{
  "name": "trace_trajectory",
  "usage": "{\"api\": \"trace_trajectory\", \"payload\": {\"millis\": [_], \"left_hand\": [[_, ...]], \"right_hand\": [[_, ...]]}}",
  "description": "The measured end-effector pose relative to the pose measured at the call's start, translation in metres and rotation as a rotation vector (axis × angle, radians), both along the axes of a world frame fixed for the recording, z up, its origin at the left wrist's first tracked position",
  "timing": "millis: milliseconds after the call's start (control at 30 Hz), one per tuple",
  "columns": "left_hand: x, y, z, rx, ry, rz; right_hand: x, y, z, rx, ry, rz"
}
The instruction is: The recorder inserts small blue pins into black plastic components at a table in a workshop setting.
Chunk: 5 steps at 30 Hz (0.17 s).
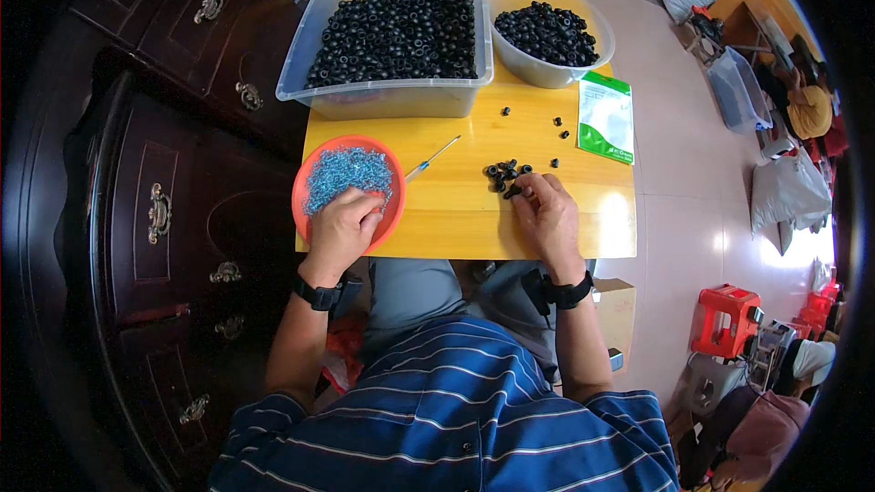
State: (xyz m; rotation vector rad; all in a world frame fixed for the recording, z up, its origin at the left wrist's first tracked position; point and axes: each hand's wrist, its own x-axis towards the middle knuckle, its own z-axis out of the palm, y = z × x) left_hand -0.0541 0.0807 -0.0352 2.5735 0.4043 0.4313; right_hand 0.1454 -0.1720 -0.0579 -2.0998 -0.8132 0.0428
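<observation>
My left hand (343, 228) reaches into an orange bowl (314, 169) full of small blue-silver screws (346, 173), its fingers curled among them. My right hand (547, 210) rests on the yellow table (456, 210) with its fingertips at a small pile of black ring-shaped parts (506, 176). Whether either hand has pinched a piece is hidden by the fingers. A thin screwdriver with a blue grip (430, 159) lies between the bowl and the pile.
A clear rectangular bin (392, 96) and a round clear tub (547, 73) hold many black rings at the table's far side. A green-white packet (605, 117) lies at the right. Dark wooden drawers (173, 173) stand left; a red stool (725, 319) stands right.
</observation>
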Motion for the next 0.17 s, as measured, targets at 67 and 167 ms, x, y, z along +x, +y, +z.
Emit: {"api": "trace_trajectory", "payload": {"millis": [67, 167], "left_hand": [[-0.0001, 0.0006, -0.0003, 0.008, -0.018, -0.013], [-0.0018, 0.003, 0.0016, 0.033, 0.04, -0.013]], "right_hand": [[0.0005, -0.0006, -0.001, -0.015, -0.017, 0.004], [0.0006, -0.0016, -0.0025, -0.046, -0.036, 0.015]]}}
